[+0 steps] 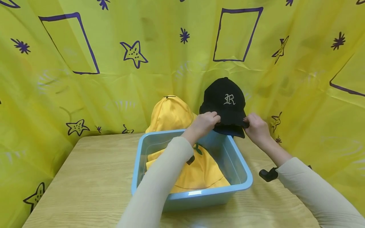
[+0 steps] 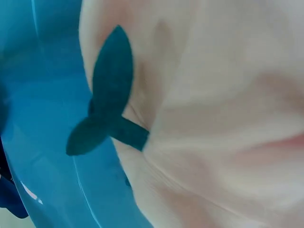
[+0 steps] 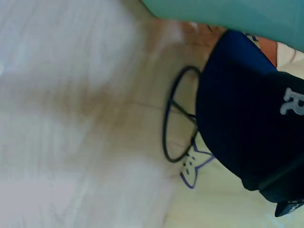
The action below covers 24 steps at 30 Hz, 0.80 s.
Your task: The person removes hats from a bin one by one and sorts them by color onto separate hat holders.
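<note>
Both my hands hold a black baseball cap (image 1: pixel 223 91) with a pale embroidered R, beyond the far right corner of a blue bin (image 1: pixel 199 201). My left hand (image 1: pixel 203 124) grips the left side of its brim and my right hand (image 1: pixel 257 128) pinches the right side. Just beneath, a second dark brim (image 1: pixel 230 131) shows; what it belongs to is hidden. Inside the bin lies a yellow hat (image 1: pixel 201 169) with a green leaf (image 2: pixel 113 76), pale in the left wrist view. The right wrist view has a dark cap (image 3: pixel 237 104) with a letter, but no hand.
Behind the bin, another yellow hat (image 1: pixel 171 114) leans against the yellow curtain (image 1: pixel 159 69). A thin dark cord loop (image 3: pixel 167 126) shows beside the cap in the right wrist view. The wooden table (image 1: pixel 94 171) extends on both sides of the bin.
</note>
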Each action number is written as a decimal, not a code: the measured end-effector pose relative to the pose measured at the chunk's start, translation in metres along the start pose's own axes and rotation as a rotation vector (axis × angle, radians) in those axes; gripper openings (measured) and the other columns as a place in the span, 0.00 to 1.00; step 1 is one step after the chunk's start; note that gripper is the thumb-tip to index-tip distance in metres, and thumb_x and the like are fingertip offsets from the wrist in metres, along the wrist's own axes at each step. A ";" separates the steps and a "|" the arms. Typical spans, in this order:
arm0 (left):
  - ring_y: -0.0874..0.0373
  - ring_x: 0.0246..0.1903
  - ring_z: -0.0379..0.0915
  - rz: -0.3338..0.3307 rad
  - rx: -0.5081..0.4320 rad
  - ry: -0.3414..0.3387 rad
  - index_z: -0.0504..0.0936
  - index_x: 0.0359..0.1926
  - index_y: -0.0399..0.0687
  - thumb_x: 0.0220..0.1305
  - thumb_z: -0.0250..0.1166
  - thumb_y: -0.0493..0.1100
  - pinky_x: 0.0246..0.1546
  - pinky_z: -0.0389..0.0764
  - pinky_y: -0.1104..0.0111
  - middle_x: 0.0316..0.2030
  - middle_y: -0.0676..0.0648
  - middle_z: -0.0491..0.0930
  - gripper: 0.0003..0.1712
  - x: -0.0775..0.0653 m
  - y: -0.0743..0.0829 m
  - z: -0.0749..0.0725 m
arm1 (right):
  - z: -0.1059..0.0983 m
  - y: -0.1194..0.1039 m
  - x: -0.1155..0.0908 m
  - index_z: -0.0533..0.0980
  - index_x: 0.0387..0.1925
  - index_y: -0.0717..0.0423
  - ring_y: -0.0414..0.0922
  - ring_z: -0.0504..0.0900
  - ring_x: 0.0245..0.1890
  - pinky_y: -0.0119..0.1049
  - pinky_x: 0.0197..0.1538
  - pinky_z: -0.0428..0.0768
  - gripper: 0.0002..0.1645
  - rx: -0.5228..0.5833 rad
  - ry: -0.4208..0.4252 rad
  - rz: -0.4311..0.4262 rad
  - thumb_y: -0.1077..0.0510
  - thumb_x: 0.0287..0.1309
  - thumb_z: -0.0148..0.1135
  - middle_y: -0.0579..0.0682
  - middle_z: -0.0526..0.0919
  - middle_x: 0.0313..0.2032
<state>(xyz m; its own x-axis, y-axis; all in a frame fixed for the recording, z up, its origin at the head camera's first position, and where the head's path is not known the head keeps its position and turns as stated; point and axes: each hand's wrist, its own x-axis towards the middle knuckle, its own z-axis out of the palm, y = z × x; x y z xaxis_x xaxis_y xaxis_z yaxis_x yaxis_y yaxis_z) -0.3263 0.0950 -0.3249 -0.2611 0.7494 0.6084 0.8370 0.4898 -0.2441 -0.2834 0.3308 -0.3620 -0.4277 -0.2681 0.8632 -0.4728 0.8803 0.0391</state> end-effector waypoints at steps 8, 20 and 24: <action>0.60 0.28 0.71 0.040 0.049 -0.102 0.79 0.36 0.47 0.68 0.54 0.33 0.26 0.75 0.78 0.30 0.51 0.75 0.08 -0.003 0.003 -0.006 | -0.012 -0.002 -0.002 0.70 0.25 0.66 0.53 0.73 0.21 0.45 0.21 0.74 0.20 -0.014 -0.159 -0.009 0.79 0.26 0.69 0.58 0.72 0.22; 0.64 0.37 0.78 -0.055 -0.210 -0.121 0.83 0.46 0.50 0.61 0.65 0.53 0.32 0.78 0.76 0.40 0.53 0.81 0.17 -0.002 -0.010 -0.034 | -0.051 0.001 0.028 0.76 0.32 0.63 0.49 0.79 0.28 0.42 0.30 0.79 0.19 0.062 -0.638 -0.031 0.63 0.37 0.76 0.54 0.80 0.30; 0.62 0.45 0.76 -0.203 -0.304 -0.233 0.79 0.55 0.51 0.60 0.64 0.57 0.38 0.78 0.74 0.49 0.53 0.79 0.26 0.000 -0.016 -0.045 | -0.061 0.007 0.039 0.80 0.38 0.62 0.55 0.82 0.38 0.49 0.40 0.80 0.17 0.174 -0.740 0.058 0.61 0.44 0.74 0.56 0.85 0.36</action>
<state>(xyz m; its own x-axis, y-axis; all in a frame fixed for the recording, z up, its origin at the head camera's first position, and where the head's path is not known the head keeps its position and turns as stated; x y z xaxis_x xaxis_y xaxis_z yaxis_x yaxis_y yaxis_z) -0.3181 0.0669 -0.2875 -0.5070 0.7492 0.4262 0.8522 0.5098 0.1176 -0.2567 0.3507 -0.2976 -0.8316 -0.4693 0.2970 -0.5219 0.8432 -0.1290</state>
